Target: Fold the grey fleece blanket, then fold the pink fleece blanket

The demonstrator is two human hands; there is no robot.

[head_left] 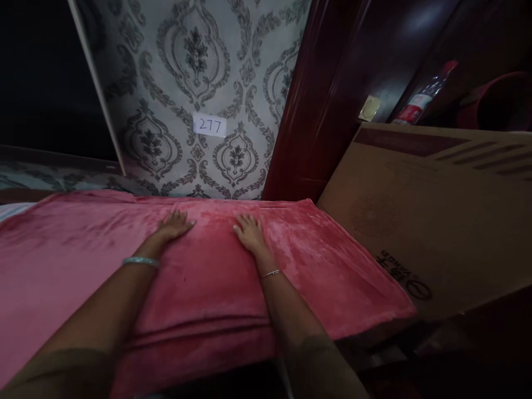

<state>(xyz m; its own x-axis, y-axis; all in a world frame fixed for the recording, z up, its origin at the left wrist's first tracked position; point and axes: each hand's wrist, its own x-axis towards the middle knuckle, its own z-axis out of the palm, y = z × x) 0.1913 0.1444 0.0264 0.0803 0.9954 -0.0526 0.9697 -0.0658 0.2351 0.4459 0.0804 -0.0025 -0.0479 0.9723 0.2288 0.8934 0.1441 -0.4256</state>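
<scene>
A pink plush blanket [208,266] is spread over a raised surface in front of me, with a folded layer in the middle and creases near its front edge. My left hand [175,224] lies flat on it toward the far side, fingers apart, a pale green bangle on the wrist. To the right, my right hand [250,231] also rests palm down on the blanket, fingers stretched out, with a thin bracelet on that wrist. Neither hand grips anything. The blanket's right corner hangs toward a cardboard box.
A large cardboard box [415,210] stands at the right, with a plastic bottle [415,102] behind its top edge. A dark screen [50,83] is at the upper left. Patterned wallpaper [195,55] carries a paper label [210,125] reading 277. A dark red wooden panel [307,111] rises beside it.
</scene>
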